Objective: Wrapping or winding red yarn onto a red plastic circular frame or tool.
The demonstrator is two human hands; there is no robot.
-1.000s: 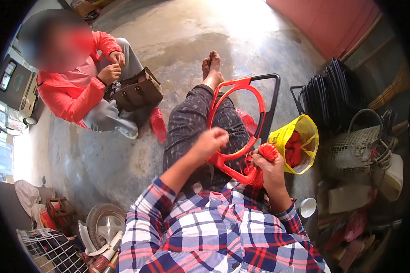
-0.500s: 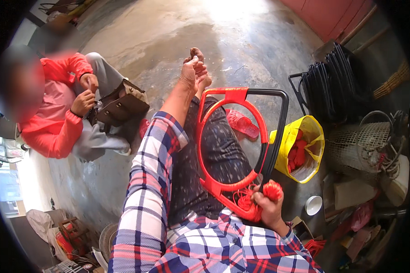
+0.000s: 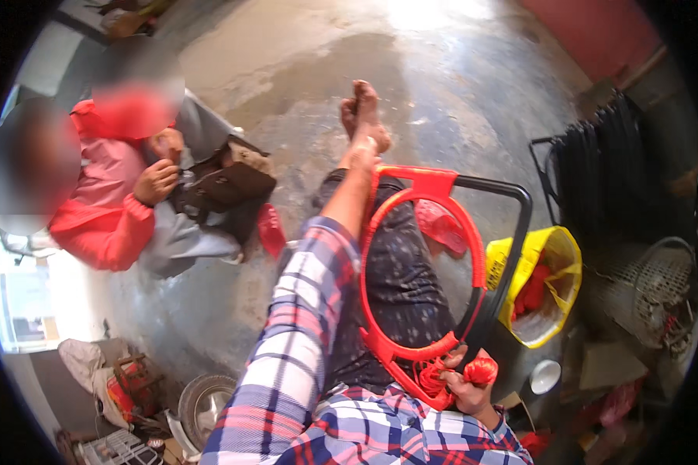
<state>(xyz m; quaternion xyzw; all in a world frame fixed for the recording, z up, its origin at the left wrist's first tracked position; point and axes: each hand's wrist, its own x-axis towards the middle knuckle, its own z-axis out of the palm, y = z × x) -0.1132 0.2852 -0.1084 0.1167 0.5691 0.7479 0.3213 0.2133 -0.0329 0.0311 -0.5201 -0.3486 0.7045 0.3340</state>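
Note:
A red plastic ring frame [image 3: 473,256] with a black bar lies over my outstretched legs. My left arm, in a plaid sleeve, reaches far forward, and my left hand [image 3: 363,157] touches the frame's far top corner near my bare feet [image 3: 364,112]. Its fingers are hard to make out. My right hand [image 3: 467,383] is closed on a ball of red cord [image 3: 481,369] at the frame's near end, where red cord is wound onto the frame.
A seated person in a red top [image 3: 105,217] handles a brown bag [image 3: 221,182] on the left. A yellow bag [image 3: 539,283] with red material stands right of the frame. Black frames [image 3: 613,155], a wire basket [image 3: 659,291], a small white bowl [image 3: 544,376] and clutter fill the right side.
My left arm has stretched from near my lap out to the frame's far end by my feet. The right hand has stayed at the near end with the red cord.

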